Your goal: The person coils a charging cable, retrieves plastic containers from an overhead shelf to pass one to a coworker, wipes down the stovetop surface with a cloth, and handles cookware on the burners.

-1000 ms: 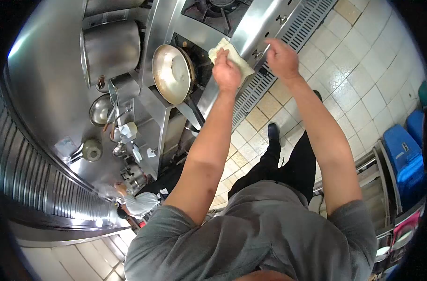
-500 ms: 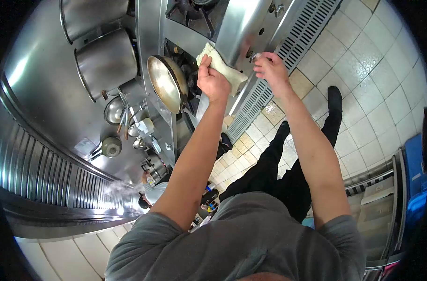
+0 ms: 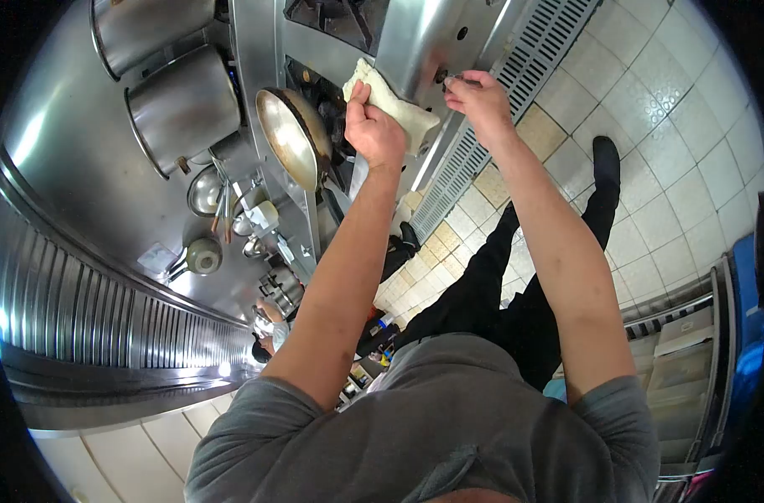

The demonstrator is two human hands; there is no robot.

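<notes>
In my left hand (image 3: 374, 134) is a folded whitish cloth (image 3: 407, 116), with my thumb on top and the fingers closed around it. The cloth lies over the steel front of the stove (image 3: 424, 50). My right hand (image 3: 485, 107) is at the stove's front panel, its fingertips pinched around a small control knob (image 3: 442, 77), which they partly cover. Left of the cloth, a round metal frying pan (image 3: 288, 138) sits tilted over a burner, its handle pointing toward me. Neither hand touches the pan.
Large steel pots (image 3: 185, 109) stand at the upper left. Ladles and bowls (image 3: 204, 191) are by the steel wall. A co-worker (image 3: 273, 331) is farther along the line. A slotted floor grate (image 3: 545, 54) runs along the stove, beside floor tiles (image 3: 650, 176).
The view has shifted slightly, so the stove and both hands appear a little higher. My left hand still grips the cloth and my right fingers stay at the knob.
</notes>
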